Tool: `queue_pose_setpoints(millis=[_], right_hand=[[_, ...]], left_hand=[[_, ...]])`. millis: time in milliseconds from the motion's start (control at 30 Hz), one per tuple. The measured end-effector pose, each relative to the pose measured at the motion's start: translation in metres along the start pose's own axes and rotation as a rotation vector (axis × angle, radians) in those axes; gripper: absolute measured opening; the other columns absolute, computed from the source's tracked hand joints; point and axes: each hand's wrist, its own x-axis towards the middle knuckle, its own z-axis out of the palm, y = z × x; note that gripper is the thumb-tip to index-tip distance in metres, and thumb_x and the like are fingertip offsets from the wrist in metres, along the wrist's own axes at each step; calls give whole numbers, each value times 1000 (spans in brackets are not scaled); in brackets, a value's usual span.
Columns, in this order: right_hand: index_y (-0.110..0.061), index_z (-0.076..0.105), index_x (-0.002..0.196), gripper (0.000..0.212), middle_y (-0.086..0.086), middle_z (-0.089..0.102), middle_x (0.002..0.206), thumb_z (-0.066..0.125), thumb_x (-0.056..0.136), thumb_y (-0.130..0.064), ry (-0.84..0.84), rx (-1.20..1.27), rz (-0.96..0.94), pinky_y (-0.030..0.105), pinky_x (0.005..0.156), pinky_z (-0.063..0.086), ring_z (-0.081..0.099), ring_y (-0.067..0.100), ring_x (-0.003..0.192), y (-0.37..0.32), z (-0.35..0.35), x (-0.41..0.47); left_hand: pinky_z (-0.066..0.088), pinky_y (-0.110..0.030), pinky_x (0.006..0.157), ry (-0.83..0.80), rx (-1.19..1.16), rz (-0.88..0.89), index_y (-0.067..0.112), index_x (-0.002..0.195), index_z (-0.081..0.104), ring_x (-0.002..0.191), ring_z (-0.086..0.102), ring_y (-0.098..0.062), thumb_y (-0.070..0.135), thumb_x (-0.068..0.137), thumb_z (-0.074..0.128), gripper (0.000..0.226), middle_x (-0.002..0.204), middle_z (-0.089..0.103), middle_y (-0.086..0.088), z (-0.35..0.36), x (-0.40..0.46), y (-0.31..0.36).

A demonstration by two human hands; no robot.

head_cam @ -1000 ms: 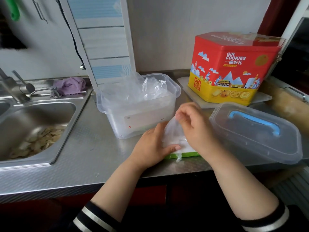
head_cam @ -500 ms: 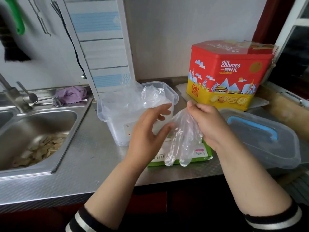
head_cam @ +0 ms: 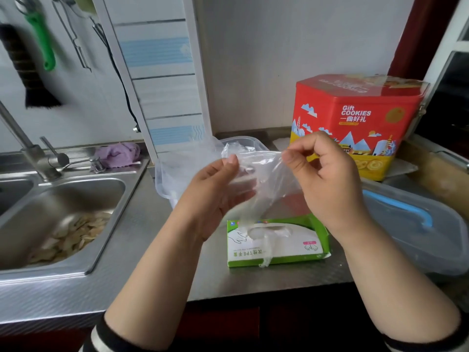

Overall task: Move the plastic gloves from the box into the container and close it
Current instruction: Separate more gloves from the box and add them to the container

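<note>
A clear plastic glove (head_cam: 264,181) hangs stretched between my two hands above the counter. My left hand (head_cam: 215,191) pinches its left edge and my right hand (head_cam: 327,179) pinches its right edge. Below them lies the green and white glove box (head_cam: 276,241), with another glove sticking out of its slot. The clear container (head_cam: 167,179) stands behind my left hand, partly hidden, with crumpled gloves inside. Its lid (head_cam: 411,224), clear with a blue handle, lies on the counter to the right.
A red and yellow cookie tin (head_cam: 355,118) stands at the back right. A steel sink (head_cam: 58,214) holding peelings is at the left, with a tap (head_cam: 28,148) and a purple cloth (head_cam: 119,153) behind it. The counter's front edge runs just below the box.
My right hand pulled a glove out of the box and lifted it. My left hand left the box and took hold of the glove's other edge; both hands rose.
</note>
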Motion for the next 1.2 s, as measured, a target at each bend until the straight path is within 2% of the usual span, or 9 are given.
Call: queue_pose_setpoints(millis=[167, 267, 367, 567, 633, 733, 867, 1033, 1200], right_hand=[[-3, 71, 79, 23, 12, 64, 86, 69, 91, -23, 222, -372, -455, 38, 74, 43, 51, 27, 83, -8, 13, 28], [-12, 75, 78, 17, 4, 59, 97, 73, 89, -25, 385, -442, -572, 39, 76, 42, 49, 26, 88, -5, 34, 41], [-19, 76, 82, 5, -3, 56, 106, 77, 85, -23, 361, -508, -616, 40, 81, 42, 49, 25, 95, 13, 59, 53], [-20, 70, 115, 44, 0, 67, 116, 47, 91, -48, -282, -659, -399, 38, 90, 42, 59, 26, 108, 46, 94, 52], [-23, 70, 115, 54, -1, 66, 122, 32, 91, -53, -490, -672, -312, 40, 94, 44, 59, 26, 113, 50, 99, 51], [-31, 55, 133, 64, -7, 47, 146, 17, 93, -62, -778, -658, -121, 44, 111, 31, 40, 23, 135, 48, 102, 56], [-31, 47, 140, 45, -9, 38, 153, 28, 103, -47, -913, -616, -91, 44, 114, 27, 31, 19, 141, 36, 101, 61], [-7, 65, 107, 74, 12, 66, 110, 18, 97, -64, -1232, -582, 318, 40, 98, 43, 60, 27, 104, 29, 107, 65], [-11, 41, 145, 79, 9, 34, 154, 15, 95, -67, -1319, -623, 483, 33, 113, 25, 33, 27, 140, 32, 111, 80]], left_hand=[[31, -16, 35, 269, 341, 497, 14, 80, 50, 32, 43, -10, 23, 100, 51, 22, 66, 64, 7, -3, 16, 39], [26, -14, 33, 370, 382, 709, 18, 80, 50, 31, 35, -9, 20, 99, 54, 19, 69, 63, -1, -13, 29, 56], [33, -18, 33, 487, 570, 767, 24, 84, 49, 41, 45, -6, 21, 99, 54, 16, 68, 64, 7, -32, 50, 61], [48, -38, 65, 537, 1230, 454, 23, 112, 45, 69, 59, -25, 21, 99, 47, 14, 83, 70, 5, -78, 92, 49], [41, -37, 63, 536, 1405, 416, 19, 120, 40, 81, 59, -32, 19, 99, 45, 21, 90, 68, -4, -81, 97, 48], [34, -36, 59, 510, 1589, 387, 11, 118, 36, 72, 52, -35, 13, 99, 43, 21, 83, 58, -9, -82, 99, 46], [35, -37, 58, 426, 1770, 281, 11, 112, 36, 66, 47, -32, 2, 94, 40, 21, 80, 54, -12, -86, 100, 40], [41, -34, 69, 211, 1987, 65, 13, 108, 57, 92, 58, -29, 1, 88, 41, 28, 104, 61, -5, -93, 101, 28], [45, -44, 98, -40, 2105, -180, 22, 121, 59, 117, 54, -25, 33, 95, 50, 31, 124, 60, 0, -99, 111, 18]])
